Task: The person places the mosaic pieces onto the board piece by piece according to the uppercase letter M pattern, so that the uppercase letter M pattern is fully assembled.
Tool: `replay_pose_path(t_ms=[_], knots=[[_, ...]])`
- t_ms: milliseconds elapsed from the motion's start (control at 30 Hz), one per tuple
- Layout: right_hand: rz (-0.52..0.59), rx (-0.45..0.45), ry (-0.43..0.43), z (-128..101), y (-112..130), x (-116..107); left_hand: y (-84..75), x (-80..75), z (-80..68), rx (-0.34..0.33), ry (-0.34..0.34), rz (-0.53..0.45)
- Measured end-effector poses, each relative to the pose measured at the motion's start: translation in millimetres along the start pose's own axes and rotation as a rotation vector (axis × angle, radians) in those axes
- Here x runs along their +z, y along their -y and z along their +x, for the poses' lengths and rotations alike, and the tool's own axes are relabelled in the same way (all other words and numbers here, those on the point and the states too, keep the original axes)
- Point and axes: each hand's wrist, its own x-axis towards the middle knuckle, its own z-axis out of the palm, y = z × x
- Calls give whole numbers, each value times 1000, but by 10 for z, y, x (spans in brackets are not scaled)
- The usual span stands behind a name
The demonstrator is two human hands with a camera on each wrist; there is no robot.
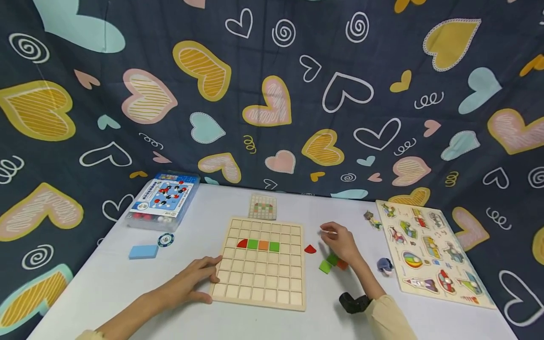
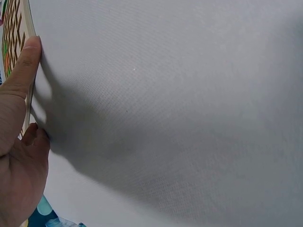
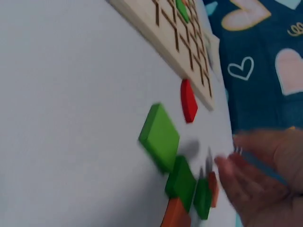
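Observation:
My left hand [image 1: 193, 278] lies at the left edge of a square wooden grid board [image 1: 259, 304], its fingertips touching the rim. Its thumb rests near the lower left corner. One row of the board holds a red quarter-circle piece [image 1: 242, 243], a green square [image 1: 252, 244], an orange square [image 1: 263, 245] and another green square [image 1: 274, 246]. To the right of the board my right hand [image 1: 342, 243] is raised, thumb and fingertips close together; I cannot tell what they hold. Beneath it lie loose green squares [image 3: 160, 137] and orange squares [image 3: 175, 215]. A red quarter-circle piece [image 3: 188, 100] lies beside the board.
Behind the board lies a small pattern card [image 1: 262, 207]. On the left are a boxed molecule set [image 1: 163, 200], a blue block [image 1: 143, 252] and a round chip [image 1: 165, 240]. At right are a picture puzzle board [image 1: 433, 255], small figures [image 1: 385, 266] and a black object [image 1: 353, 303].

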Motion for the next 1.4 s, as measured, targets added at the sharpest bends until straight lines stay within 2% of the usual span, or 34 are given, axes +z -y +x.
replay_pose_path(t_ms=[167, 233, 333, 467, 533, 600, 767, 967, 1200, 1400], knots=[[-15, -123, 176, -18, -16, 45, 0, -24, -10, -14, 3, 4], [-56, -160, 199, -5, -13, 96, 3, -22, -11, -12, 5, 5], [-106, -164, 129, 44, -5, 148, 13, -6, -7, -1, 2, 6], [-136, -159, -44, 143, 26, 146, 18, 7, -6, 0, 0, 8], [-144, -146, -100, 167, 54, 137, 16, 8, -10, -5, 5, 1], [-146, -106, -99, 162, 90, 138, 15, 9, -12, -5, 10, -3], [-141, -18, -32, 107, 138, 205, 10, 2, -15, -13, 11, -6], [-75, -20, -121, 129, 117, 257, 5, 1, -16, -13, 6, -3], [-59, 53, -170, 98, 38, 342, -5, 4, -29, -33, 26, -18], [-42, 8, -227, 59, 16, 375, 0, 11, -17, -10, 11, -2]])
